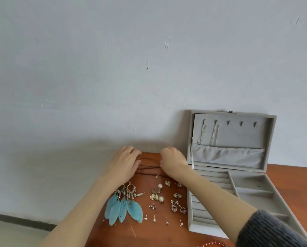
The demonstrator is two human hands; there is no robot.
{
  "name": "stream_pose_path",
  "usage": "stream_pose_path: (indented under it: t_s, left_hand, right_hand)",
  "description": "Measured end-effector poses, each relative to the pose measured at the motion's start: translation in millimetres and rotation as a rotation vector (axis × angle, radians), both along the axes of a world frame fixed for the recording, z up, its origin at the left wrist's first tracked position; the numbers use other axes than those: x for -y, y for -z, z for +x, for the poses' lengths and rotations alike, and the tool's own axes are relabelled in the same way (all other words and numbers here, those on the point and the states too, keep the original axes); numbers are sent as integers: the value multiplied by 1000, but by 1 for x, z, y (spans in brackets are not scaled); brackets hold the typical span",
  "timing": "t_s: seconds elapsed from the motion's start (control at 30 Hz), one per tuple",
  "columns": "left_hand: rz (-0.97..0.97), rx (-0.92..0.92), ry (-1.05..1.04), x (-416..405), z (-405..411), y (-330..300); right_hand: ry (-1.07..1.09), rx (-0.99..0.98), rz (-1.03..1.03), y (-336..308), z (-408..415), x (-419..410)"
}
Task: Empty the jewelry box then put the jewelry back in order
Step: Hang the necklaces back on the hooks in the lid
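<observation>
Jewelry box [229, 157]: grey, velvet-lined, open on right part of wooden table [291, 189], lid propped upright against pale wall [113, 68]. Lid interior: row of hooks over gathered pocket; two thin chains [208, 133] hanging from leftmost hooks into pocket. Base tray: ring rolls at left, compartments at right; one small dark item [258, 185] in a far-right compartment, too small to identify.

Left hand [129, 161]: at far table edge, fingers curled down over dark cord necklaces [149, 169], pinching strands. Right hand [172, 162]: just beside left hand, knuckles up, fingers curled onto same cords; forearm crossing over box's left side, grey knit sleeve [266, 230] pushed up. Exact fingertip contact hidden under both hands.

On table left of box, nearer the camera than the hands:
- pair of blue feather earrings [124, 205], hoops up, feathers overlapping
- pearl and teardrop earrings [157, 193], touching one another
- small stud earrings [177, 189] scattered nearby, apart
- crystal drop earrings [178, 206] near box edge
- row of four pin-like studs [164, 220] along near side

Red bead strand [211, 244] at bottom edge, cut off.
</observation>
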State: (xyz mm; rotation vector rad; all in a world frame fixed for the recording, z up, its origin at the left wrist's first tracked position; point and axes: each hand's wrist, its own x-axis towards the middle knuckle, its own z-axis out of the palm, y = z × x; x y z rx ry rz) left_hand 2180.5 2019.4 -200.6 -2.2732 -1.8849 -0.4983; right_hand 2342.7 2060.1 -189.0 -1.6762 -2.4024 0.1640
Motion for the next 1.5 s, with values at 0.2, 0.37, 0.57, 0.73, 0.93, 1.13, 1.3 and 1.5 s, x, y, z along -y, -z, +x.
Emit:
stream_pose_path:
  t_s: [0.2, 0.37, 0.57, 0.73, 0.93, 1.13, 1.3, 1.5]
  left_hand:
    - [-44, 61, 17, -10, 9, 4]
    - [-102, 143, 41, -12, 16, -6]
    - [37, 269, 7, 3, 19, -35]
    - [77, 492, 107, 26, 29, -79]
    - [178, 501, 178, 49, 47, -140]
    - [135, 465, 136, 58, 82, -164]
    - [-109, 334, 166, 63, 116, -164]
    - [-295, 525, 382, 70, 164, -175]
  right_hand:
    - [-10, -129, -107, 4, 2, -10]
    - [-69, -491, -139, -16, 4, -8]
    - [-160, -798, -96, -55, 9, 11]
    - [-231, -899, -105, -91, 23, 30]
    - [-181, -967, -100, -122, 66, 52]
    - [-186, -848, -213, -143, 136, 70]
    - [-207, -742, -155, -163, 170, 87]
    - [-232, -685, -1, -186, 181, 98]
